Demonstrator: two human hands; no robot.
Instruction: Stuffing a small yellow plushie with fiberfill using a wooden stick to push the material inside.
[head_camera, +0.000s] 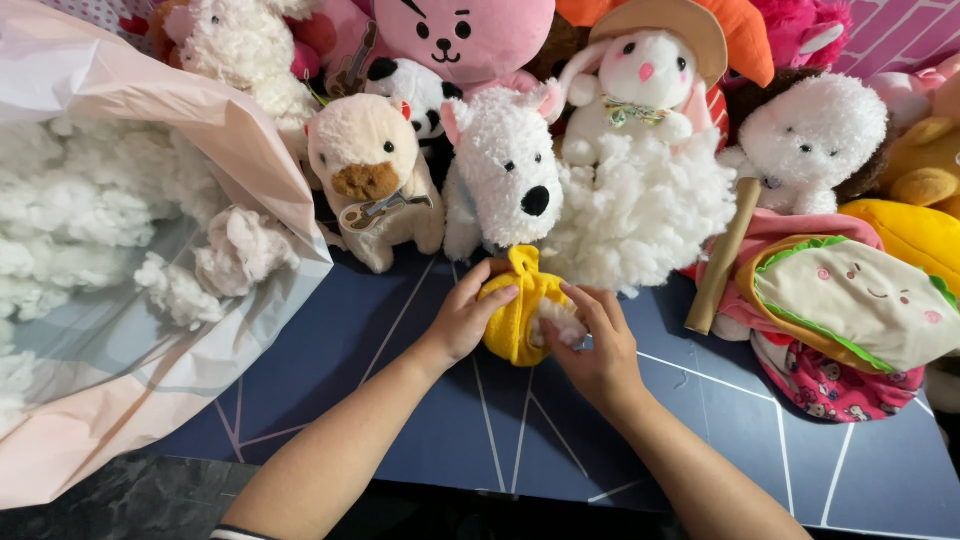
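Note:
A small yellow plush toy (520, 300) lies on the dark blue mat (480, 420), with white stuffing showing at an opening on its right side. My left hand (465, 315) grips the toy's left side, fingers curled over the top. My right hand (598, 345) presses fingers into the opening with the white stuffing, and something small and blue-grey shows at its fingertips. A loose heap of white stuffing (640, 215) rests just behind the toy.
A big clear and pink plastic bag (150, 330) full of white stuffing fills the left. Several plush animals line the back, among them a white dog (505, 170) and a tan one (370, 175). A brown wooden stick (725, 255) and a taco-shaped plush (860, 300) lie at the right.

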